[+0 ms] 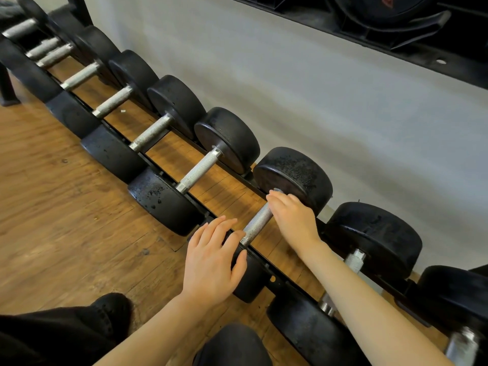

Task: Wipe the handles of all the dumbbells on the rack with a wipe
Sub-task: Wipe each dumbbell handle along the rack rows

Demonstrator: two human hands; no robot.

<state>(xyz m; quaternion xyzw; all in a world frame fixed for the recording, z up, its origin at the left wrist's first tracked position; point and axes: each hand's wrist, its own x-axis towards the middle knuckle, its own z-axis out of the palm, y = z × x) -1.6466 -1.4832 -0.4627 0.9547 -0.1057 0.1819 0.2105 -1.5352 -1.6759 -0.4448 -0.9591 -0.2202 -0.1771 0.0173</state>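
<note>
Right hand (293, 215) covering far end of knurled handle (257, 223); wipe not showing, grip unclear. Left hand (214, 262) hiding near weight head (250, 281). Rightmost dumbbell (459, 294) running off frame edge. Far-left dumbbells (19, 29) blurring.

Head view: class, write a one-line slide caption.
Left hand rests on a black rubber dumbbell head; right hand covers its knurled metal handle.

Black dumbbells (229, 140) — racked, knurled handles (199, 169)

Head camera looks steeply down, close over rack (260, 253).
</note>
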